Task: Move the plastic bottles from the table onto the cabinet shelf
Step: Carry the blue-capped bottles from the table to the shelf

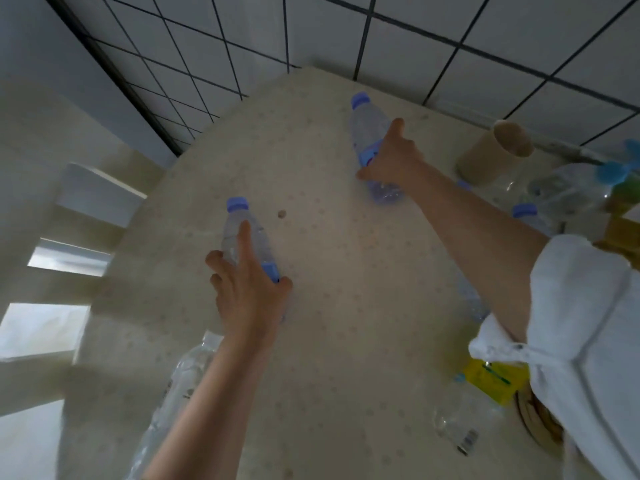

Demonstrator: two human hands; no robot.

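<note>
Bottles with blue caps number at least three on the speckled table [329, 306]: a near bottle [242, 233], a far bottle [367, 128], and a third [526, 216] partly hidden behind the right forearm, with several clear capless ones lying blurred at the edges. Left hand [247, 292] wraps the near bottle, index finger stretched along its side. Right hand [393, 159], arm reaching forward, closes around the far bottle beside one cardboard tube [491, 157].
</note>
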